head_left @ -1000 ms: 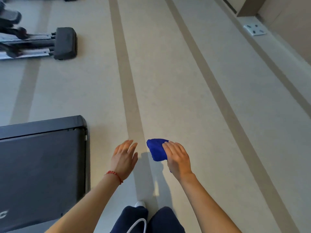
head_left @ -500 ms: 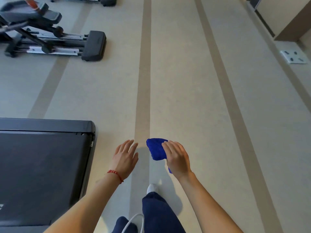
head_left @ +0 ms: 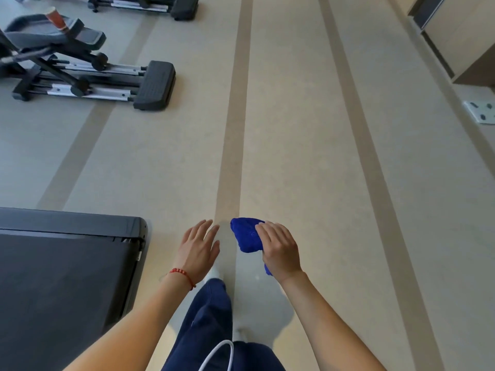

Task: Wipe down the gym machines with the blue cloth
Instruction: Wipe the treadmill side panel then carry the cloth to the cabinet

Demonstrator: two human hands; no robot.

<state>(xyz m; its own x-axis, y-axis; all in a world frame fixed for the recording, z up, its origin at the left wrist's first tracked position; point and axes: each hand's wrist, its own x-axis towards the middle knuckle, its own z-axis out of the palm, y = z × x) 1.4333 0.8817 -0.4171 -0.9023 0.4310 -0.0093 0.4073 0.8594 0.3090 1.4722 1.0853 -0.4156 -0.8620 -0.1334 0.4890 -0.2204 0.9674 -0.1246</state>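
Observation:
My right hand (head_left: 280,250) grips the bunched blue cloth (head_left: 246,235), held out in front of me above the floor. My left hand (head_left: 199,247) hovers just left of the cloth with fingers straight and apart, holding nothing. A black treadmill deck (head_left: 61,266) lies at my lower left. Further ahead on the left stands an elliptical trainer (head_left: 80,73) with black pedals and silver rails. A second elliptical trainer (head_left: 150,6) shows at the top edge.
A red-brown paper cup (head_left: 56,18) sits on the elliptical's console. Beige floor with darker stripes (head_left: 233,129) runs ahead. A floor socket plate (head_left: 480,111) lies at the right, near a wooden cabinet (head_left: 460,36). My dark blue trousers (head_left: 211,325) and a white cable (head_left: 217,354) show below.
The view has turned left and moved forward: the elliptical and treadmill slid right and into fuller view. My hands keep the same pose, the cloth still in my right hand.

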